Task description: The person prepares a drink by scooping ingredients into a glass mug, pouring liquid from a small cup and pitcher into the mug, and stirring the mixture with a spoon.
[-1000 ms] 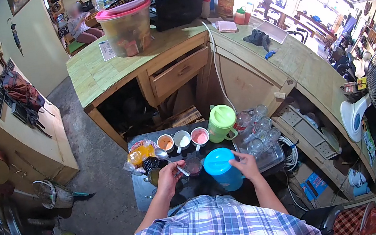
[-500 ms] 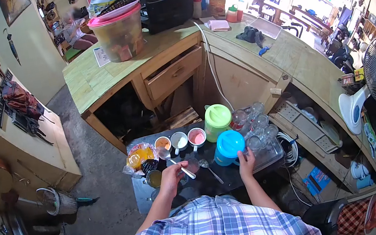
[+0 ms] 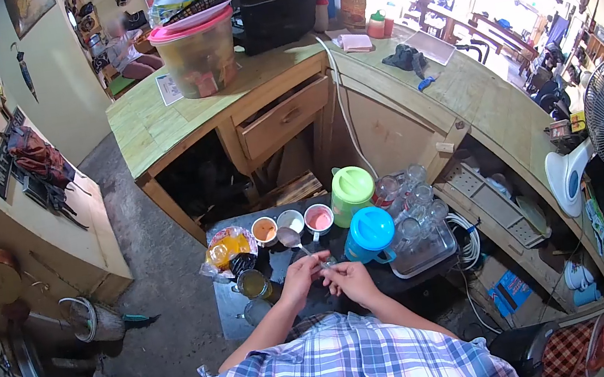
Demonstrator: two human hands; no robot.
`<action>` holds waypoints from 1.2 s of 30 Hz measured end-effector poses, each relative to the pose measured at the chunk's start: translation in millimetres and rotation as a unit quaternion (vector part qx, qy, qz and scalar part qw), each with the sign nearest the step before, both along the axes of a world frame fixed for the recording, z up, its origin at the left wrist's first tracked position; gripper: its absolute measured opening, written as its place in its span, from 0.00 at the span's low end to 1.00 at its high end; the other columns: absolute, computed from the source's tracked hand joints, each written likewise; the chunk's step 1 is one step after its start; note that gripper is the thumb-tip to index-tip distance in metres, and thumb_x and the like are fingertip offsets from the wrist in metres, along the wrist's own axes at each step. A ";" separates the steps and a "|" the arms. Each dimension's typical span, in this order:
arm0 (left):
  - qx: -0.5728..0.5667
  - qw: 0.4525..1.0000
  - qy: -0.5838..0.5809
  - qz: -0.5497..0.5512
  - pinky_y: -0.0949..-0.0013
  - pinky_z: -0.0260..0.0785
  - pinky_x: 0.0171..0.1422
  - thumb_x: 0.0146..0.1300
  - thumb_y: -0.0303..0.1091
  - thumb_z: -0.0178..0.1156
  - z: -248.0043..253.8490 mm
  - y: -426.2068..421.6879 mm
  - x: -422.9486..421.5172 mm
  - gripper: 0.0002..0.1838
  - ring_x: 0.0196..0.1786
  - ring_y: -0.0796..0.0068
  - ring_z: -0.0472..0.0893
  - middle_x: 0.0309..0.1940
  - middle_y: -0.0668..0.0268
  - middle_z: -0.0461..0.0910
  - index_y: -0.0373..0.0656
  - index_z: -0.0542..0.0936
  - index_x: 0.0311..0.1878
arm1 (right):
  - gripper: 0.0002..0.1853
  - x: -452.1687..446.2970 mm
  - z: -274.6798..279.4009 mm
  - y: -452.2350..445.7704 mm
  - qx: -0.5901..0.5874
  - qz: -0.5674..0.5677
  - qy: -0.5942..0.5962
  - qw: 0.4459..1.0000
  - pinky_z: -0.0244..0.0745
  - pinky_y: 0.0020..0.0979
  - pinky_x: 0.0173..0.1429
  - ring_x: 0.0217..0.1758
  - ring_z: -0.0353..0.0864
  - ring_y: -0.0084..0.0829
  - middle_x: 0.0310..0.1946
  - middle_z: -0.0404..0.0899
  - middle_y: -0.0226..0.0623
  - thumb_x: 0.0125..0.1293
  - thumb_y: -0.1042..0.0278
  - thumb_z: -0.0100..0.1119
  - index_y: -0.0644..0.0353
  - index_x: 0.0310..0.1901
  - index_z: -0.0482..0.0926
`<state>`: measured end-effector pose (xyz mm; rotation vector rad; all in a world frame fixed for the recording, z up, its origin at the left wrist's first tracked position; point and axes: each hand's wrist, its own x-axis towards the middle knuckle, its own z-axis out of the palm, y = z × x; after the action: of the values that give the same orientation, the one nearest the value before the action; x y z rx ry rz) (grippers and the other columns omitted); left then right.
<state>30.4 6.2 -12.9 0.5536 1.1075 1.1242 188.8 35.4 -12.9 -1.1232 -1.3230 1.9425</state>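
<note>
My left hand (image 3: 299, 282) is closed around the handle of a metal spoon (image 3: 290, 238), whose bowl points up and away from me. My right hand (image 3: 351, 282) meets it over the black tabletop, fingers pinched at a spoon handle; whether it is the same spoon or a second one is hidden. Ahead stand three white cups: one with orange contents (image 3: 264, 231), one with white (image 3: 290, 222) and one with pink (image 3: 319, 218). A blue-lidded pitcher (image 3: 371, 232) is just beyond my right hand. Left of my left hand is a glass mug of yellowish liquid (image 3: 253, 284).
A green-lidded pitcher (image 3: 352, 193) stands behind the blue one. Several upturned glasses (image 3: 417, 206) crowd a clear plastic tray (image 3: 431, 255) at right. A plastic bag with orange contents (image 3: 230, 249) lies at left. A wooden counter (image 3: 174, 130) wraps around the small table (image 3: 230, 322).
My right hand has let go of the blue pitcher and moved left to meet my left hand. My left hand has shifted slightly right with the spoon, whose bowl has moved right.
</note>
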 end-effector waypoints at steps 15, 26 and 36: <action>-0.092 0.960 0.221 0.147 0.66 0.68 0.61 0.31 0.28 0.80 -110.8 -9.5 -9.7 0.56 0.56 0.62 0.73 0.55 0.58 0.68 0.36 0.57 0.66 | 0.07 -13.8 -28.4 34.3 0.541 0.070 -0.245 0.802 0.74 0.37 0.43 0.40 0.79 0.37 0.31 0.82 0.35 0.55 0.66 0.65 0.59 0.32 0.86; 0.042 0.916 0.373 0.141 0.62 0.68 0.64 0.28 0.34 0.82 -151.4 3.2 2.9 0.57 0.57 0.60 0.77 0.55 0.56 0.75 0.41 0.61 0.66 | 0.06 -35.3 -48.7 49.4 0.624 0.087 -0.295 0.719 0.68 0.38 0.40 0.37 0.77 0.35 0.28 0.82 0.32 0.54 0.64 0.63 0.56 0.28 0.84; 0.085 0.895 0.413 0.144 0.60 0.69 0.62 0.27 0.34 0.81 -152.8 1.4 7.3 0.50 0.56 0.55 0.78 0.52 0.53 0.77 0.40 0.69 0.61 | 0.07 -32.5 -43.1 48.0 0.576 0.112 -0.314 0.746 0.67 0.40 0.39 0.35 0.78 0.36 0.27 0.81 0.33 0.55 0.63 0.62 0.56 0.27 0.84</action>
<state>37.8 7.6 -165.7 1.0913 1.8796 1.2815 156.3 83.4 -56.0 -0.9157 -2.5382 0.4284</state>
